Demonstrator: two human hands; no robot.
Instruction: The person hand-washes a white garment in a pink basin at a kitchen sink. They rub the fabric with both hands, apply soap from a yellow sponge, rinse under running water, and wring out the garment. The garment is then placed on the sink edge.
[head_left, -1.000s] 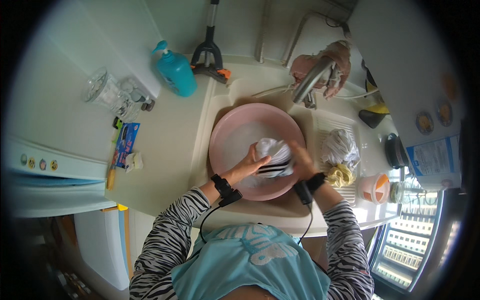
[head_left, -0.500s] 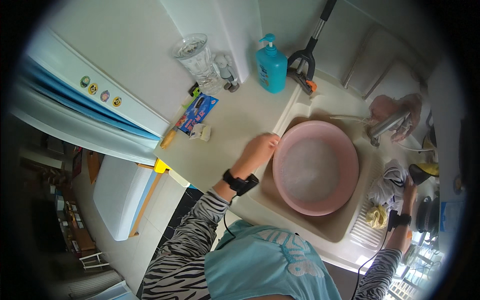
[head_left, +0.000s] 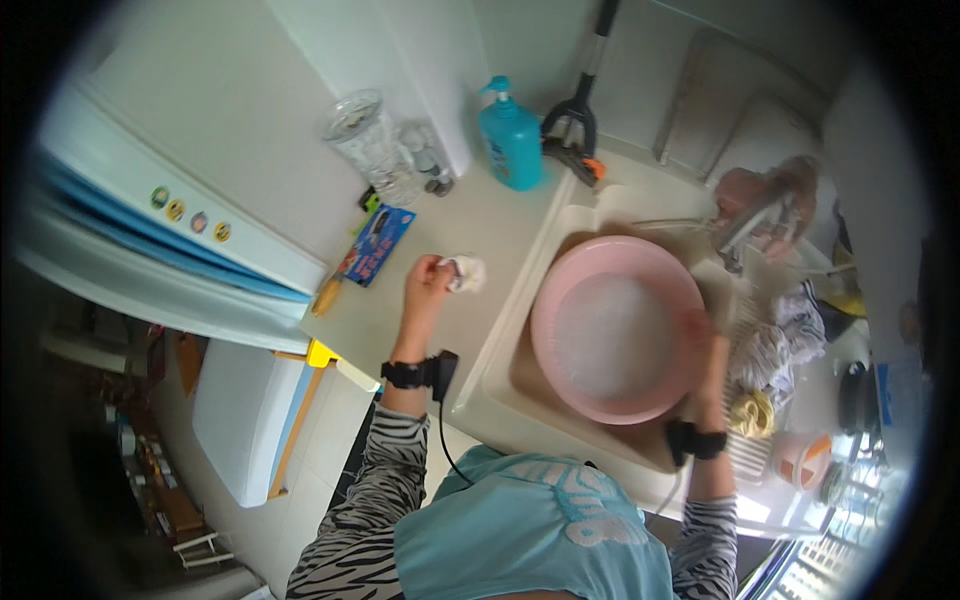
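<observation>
My left hand (head_left: 428,282) is closed on a small white crumpled item (head_left: 467,274) with a dark mark; its exact kind is unclear. It is held just over the counter, left of the sink. A round pink basin (head_left: 548,330) stands in the sink, holding whitish, cloudy water (head_left: 620,330). Smeared by motion, my right hand (head_left: 708,335) is at the basin's right rim, and its fingers cannot be made out. To the right of it, a striped grey-white cloth (head_left: 775,345) and a yellow cloth (head_left: 752,413) lie on the ribbed drainboard.
Along the counter (head_left: 500,235) stand a glass vase (head_left: 375,150), a grey figurine (head_left: 424,160) and a turquoise pump bottle (head_left: 512,140). A blue package (head_left: 378,245) lies near the left edge. Behind the basin is a faucet (head_left: 750,220). A mop-like tool (head_left: 578,110) leans in the corner.
My left hand left the basin's rim, moved left and took up the white item from the counter. My right hand came leftward from the cloths to the basin.
</observation>
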